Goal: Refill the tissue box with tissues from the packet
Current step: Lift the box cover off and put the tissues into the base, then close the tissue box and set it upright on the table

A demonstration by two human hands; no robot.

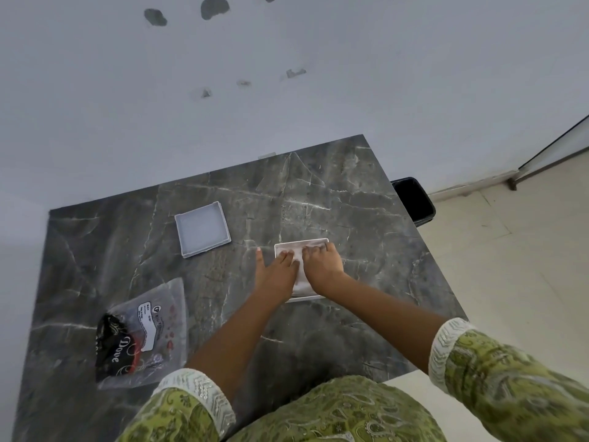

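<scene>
A white square tissue box [318,242] sits open on the dark marble table, right of centre, with white tissues [299,283] lying inside it. My left hand [274,275] and my right hand [322,266] rest flat on the tissues, fingers spread and pressing down side by side; my left thumb lies on the table beside the box. The box's white lid [202,229] lies apart at the back left, inner side up. The clear plastic tissue packet [149,330] lies flattened at the front left.
A black printed pouch [114,349] lies on the packet's left end. The grey marble table [366,202] stands against a pale wall. A black bin [414,199] sits on the floor past the table's right edge.
</scene>
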